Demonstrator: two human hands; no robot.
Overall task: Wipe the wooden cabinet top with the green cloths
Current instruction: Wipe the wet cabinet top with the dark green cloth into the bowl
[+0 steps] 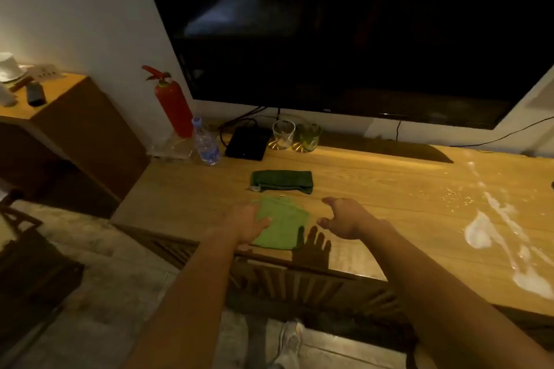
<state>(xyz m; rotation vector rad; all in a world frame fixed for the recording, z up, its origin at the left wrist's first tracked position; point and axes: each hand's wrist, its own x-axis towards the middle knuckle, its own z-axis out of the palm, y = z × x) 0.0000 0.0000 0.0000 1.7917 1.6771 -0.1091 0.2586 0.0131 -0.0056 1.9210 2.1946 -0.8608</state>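
Observation:
A light green cloth (284, 223) lies folded near the front edge of the wooden cabinet top (374, 189). My left hand (247, 223) rests flat on its left side. My right hand (344, 217) hovers just right of the cloth with fingers spread and holds nothing. A dark green cloth (283, 180) lies folded a little farther back. White powder and crumbs (494, 228) are smeared over the right part of the top.
A large dark TV (344, 33) hangs over the back. Below it stand two glasses (295, 135), a black box (247, 142), a water bottle (206, 142) and a red fire extinguisher (172, 100). A lower cabinet (60, 117) sits at left.

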